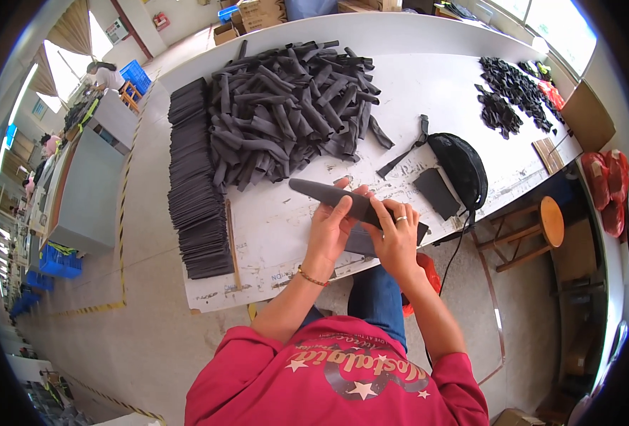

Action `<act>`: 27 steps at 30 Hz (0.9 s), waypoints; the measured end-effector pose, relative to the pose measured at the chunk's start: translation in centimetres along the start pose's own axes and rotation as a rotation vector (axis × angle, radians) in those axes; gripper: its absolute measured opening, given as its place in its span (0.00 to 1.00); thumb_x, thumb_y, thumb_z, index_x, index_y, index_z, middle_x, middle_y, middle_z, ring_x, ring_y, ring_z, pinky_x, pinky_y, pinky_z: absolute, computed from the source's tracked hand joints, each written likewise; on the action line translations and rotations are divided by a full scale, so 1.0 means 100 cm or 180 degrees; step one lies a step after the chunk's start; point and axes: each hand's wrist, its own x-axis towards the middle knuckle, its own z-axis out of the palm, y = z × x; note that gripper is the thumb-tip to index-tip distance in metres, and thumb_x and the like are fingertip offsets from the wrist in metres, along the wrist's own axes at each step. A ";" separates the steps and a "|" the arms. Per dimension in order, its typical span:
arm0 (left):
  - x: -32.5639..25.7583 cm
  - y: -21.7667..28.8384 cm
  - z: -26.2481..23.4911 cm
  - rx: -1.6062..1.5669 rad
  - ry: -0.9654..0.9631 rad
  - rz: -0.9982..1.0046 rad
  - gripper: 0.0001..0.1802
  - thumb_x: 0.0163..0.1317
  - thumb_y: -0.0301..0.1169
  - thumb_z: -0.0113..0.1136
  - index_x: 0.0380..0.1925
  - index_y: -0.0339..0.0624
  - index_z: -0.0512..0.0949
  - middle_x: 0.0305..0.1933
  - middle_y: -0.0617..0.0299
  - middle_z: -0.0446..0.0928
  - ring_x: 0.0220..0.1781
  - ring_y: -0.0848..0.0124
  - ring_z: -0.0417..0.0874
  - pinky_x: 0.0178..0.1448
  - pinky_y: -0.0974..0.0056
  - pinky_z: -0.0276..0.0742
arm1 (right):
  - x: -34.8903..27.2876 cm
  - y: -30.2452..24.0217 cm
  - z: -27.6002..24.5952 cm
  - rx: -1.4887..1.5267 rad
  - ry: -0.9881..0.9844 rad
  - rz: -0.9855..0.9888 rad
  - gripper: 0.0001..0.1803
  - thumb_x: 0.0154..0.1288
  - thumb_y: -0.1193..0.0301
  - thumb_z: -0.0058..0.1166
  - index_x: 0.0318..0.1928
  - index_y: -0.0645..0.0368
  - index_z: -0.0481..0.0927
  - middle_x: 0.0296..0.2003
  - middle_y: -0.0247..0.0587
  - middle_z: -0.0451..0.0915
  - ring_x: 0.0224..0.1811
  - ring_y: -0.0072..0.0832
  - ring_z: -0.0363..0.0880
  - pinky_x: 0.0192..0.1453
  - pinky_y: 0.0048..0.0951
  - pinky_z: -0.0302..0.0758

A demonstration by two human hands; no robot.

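Observation:
A long dark grey fabric tube (313, 189) is held in both hands above the near edge of the white table (279, 238). My left hand (333, 221) grips it around the middle, thumb on top. My right hand (395, 231) closes on it farther right, fingers over its upper side. Under my hands lies another flat dark grey piece (359, 242), partly covered. Beyond is a big loose heap of similar tubes (279, 113). To its left runs a long, tight row of flattened dark grey pieces (192, 170).
Right of my hands lie a flat dark piece (436, 193) and a black pouch (460, 167) with a strap. Small black pieces (502, 106) are heaped at the far right. A wooden stool (534, 228) stands beside the table. A person (106, 77) sits at the far left.

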 end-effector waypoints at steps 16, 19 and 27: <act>0.004 -0.014 -0.013 -0.0435 -0.0208 -0.0002 0.14 0.70 0.33 0.53 0.49 0.35 0.76 0.54 0.47 0.79 0.61 0.61 0.77 0.68 0.58 0.69 | -0.005 -0.001 0.001 0.0491 -0.0674 0.0001 0.21 0.50 0.77 0.64 0.44 0.59 0.71 0.44 0.52 0.74 0.45 0.50 0.73 0.50 0.46 0.71; 0.003 -0.019 -0.014 -0.0469 -0.0165 0.0024 0.15 0.70 0.34 0.54 0.50 0.35 0.75 0.55 0.48 0.78 0.61 0.60 0.77 0.67 0.57 0.70 | -0.010 0.009 0.000 0.0877 -0.0858 -0.0183 0.21 0.52 0.77 0.64 0.46 0.60 0.70 0.45 0.52 0.74 0.44 0.50 0.74 0.48 0.45 0.73; 0.000 -0.032 -0.014 -0.0630 -0.0100 -0.0255 0.18 0.71 0.36 0.53 0.52 0.34 0.73 0.55 0.46 0.78 0.62 0.58 0.76 0.68 0.55 0.69 | -0.006 0.007 -0.011 0.0631 -0.0982 -0.0034 0.18 0.54 0.78 0.63 0.44 0.61 0.71 0.42 0.49 0.74 0.43 0.49 0.76 0.44 0.42 0.76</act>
